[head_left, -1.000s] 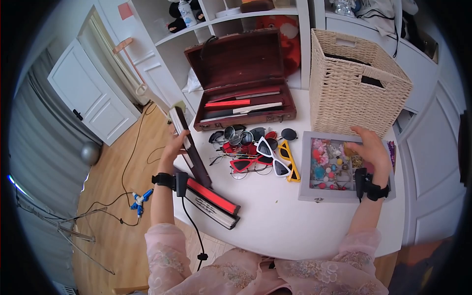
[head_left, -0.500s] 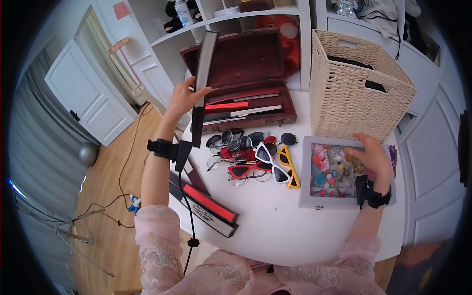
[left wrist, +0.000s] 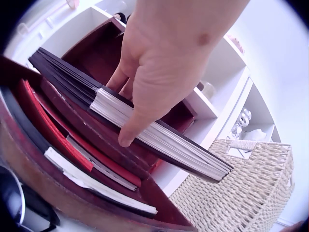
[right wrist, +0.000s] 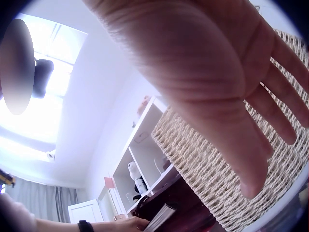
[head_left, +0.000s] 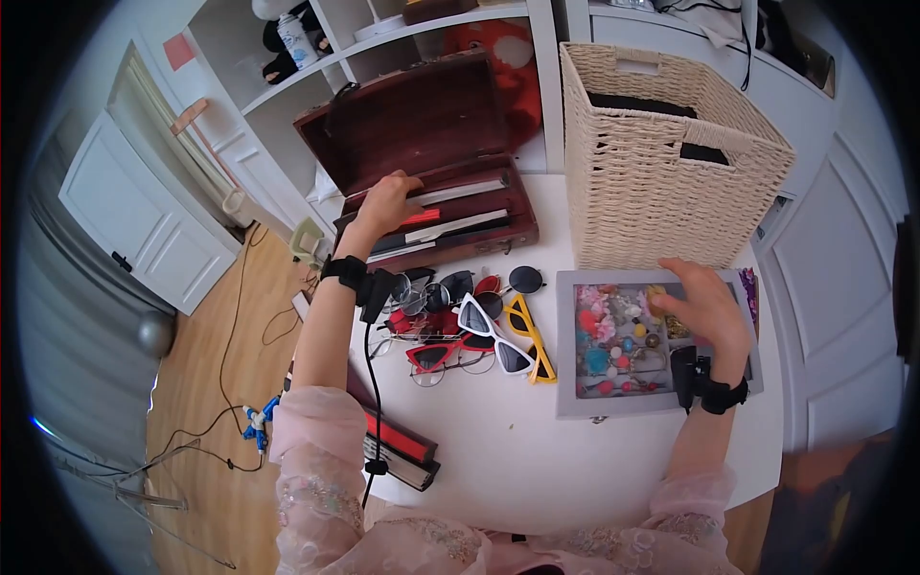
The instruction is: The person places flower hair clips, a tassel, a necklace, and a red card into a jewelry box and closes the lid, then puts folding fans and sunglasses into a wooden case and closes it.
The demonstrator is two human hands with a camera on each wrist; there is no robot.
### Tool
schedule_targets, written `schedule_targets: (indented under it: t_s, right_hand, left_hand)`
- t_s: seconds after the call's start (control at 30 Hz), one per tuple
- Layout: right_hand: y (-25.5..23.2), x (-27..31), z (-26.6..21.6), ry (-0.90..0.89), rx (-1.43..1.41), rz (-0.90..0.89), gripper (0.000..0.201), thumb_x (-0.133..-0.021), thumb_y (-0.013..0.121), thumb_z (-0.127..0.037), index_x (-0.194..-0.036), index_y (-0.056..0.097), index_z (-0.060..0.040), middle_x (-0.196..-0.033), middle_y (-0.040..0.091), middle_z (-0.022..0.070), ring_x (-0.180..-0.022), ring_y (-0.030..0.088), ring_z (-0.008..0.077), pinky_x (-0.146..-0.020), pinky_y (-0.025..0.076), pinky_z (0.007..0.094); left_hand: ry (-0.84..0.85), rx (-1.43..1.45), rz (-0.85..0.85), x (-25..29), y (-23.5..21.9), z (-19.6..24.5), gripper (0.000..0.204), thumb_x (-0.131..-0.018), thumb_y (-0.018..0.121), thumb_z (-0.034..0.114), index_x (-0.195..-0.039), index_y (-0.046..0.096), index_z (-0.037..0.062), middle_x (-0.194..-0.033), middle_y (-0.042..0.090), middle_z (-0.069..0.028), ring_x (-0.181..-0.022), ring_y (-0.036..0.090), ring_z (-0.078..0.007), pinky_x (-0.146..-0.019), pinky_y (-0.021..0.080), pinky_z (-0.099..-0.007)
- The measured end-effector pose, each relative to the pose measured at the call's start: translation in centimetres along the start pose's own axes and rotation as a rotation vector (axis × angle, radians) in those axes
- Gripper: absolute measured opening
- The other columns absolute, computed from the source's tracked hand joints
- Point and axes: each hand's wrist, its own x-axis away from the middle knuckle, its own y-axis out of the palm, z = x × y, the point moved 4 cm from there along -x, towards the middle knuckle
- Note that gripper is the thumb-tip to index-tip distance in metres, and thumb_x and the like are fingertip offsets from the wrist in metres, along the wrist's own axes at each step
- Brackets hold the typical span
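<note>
My left hand (head_left: 388,206) is over the open dark-red case (head_left: 470,251) at the back of the table. It pinches a folded fan with dark ribs and white pleats (left wrist: 188,152) between thumb and fingers, just above the case. Inside lie several folded fans, among them a red one (left wrist: 53,130) and a black-and-white one (left wrist: 96,186). More folded fans (head_left: 407,441) lie at the table's left edge, partly behind my left sleeve. With fingers spread, my right hand (head_left: 707,307) is over the grey trinket box (head_left: 567,359) with a see-through lid.
A pile of glasses lies mid-table, with white-framed sunglasses (head_left: 495,335) and yellow-framed ones (head_left: 537,345) on its right. Behind the trinket box stands a tall woven basket (head_left: 661,192). White shelves (head_left: 551,96) rise behind the case. A cable (head_left: 372,402) hangs from my left wrist.
My left hand has carried a folded fan from the table's left edge, up and over to the case, lowering it from upright. The right hand stays by the trinket box. The head view has shifted.
</note>
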Motion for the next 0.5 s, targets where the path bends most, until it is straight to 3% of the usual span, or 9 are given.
schedule_targets:
  t_s: [0.23, 0.3, 0.33, 0.37, 0.5]
  right_hand:
    - [0.1, -0.2, -0.1, 0.016, 0.019, -0.029, 0.046, -0.074, 0.069, -0.019, -0.112, 0.055, 0.0024, -0.104, 0.060, 0.0213, -0.102, 0.055, 0.0348, -0.087, 0.042, 0.0400]
    - [0.2, -0.1, 0.0, 0.011, 0.019, -0.024, 0.046, -0.073, 0.069, -0.018, -0.112, 0.055, 0.0021, -0.105, 0.060, 0.0213, -0.102, 0.055, 0.0350, -0.087, 0.042, 0.0400]
    - [0.4, -0.1, 0.1, 0.004, 0.015, -0.021, 0.046, -0.073, 0.069, -0.018, -0.112, 0.055, 0.0018, -0.105, 0.060, 0.0213, -0.102, 0.055, 0.0352, -0.087, 0.042, 0.0400]
    - [0.4, -0.2, -0.1, -0.009, 0.013, -0.017, 0.046, -0.073, 0.069, -0.018, -0.112, 0.055, 0.0018, -0.105, 0.060, 0.0213, -0.102, 0.055, 0.0352, -0.087, 0.042, 0.0400]
    - [0.1, -0.1, -0.6, 0.005, 0.006, -0.028, 0.047, -0.072, 0.070, -0.015, -0.113, 0.055, 0.0013, -0.106, 0.060, 0.0206, -0.101, 0.055, 0.0360, -0.086, 0.043, 0.0402]
  left_hand:
    - [0.001, -0.010, -0.065, -0.8, 4.4, -0.8, 0.036, -0.065, 0.071, 0.013, -0.097, 0.064, 0.0007, -0.096, 0.063, -0.0190, -0.097, 0.057, -0.0345, -0.086, 0.046, -0.0410]
    - [0.005, -0.072, -0.168, -1.1, 6.3, -2.1, 0.034, -0.066, 0.069, 0.011, -0.098, 0.065, 0.0034, -0.097, 0.063, -0.0181, -0.097, 0.057, -0.0340, -0.086, 0.046, -0.0409]
    - [0.024, -0.057, -0.135, -0.9, 6.7, -2.1, 0.033, -0.065, 0.068, 0.010, -0.096, 0.066, 0.0012, -0.093, 0.063, -0.0195, -0.094, 0.058, -0.0350, -0.085, 0.046, -0.0397]
    - [-0.014, -0.096, -0.174, -1.0, 7.2, -2.3, 0.034, -0.067, 0.066, 0.009, -0.101, 0.066, 0.0082, -0.100, 0.063, -0.0165, -0.099, 0.058, -0.0322, -0.088, 0.046, -0.0410]
    - [-0.045, -0.120, -0.054, -1.1, 7.5, -1.3, 0.030, -0.071, 0.056, 0.001, -0.098, 0.067, 0.0082, -0.099, 0.062, -0.0179, -0.096, 0.059, -0.0328, -0.084, 0.048, -0.0400]
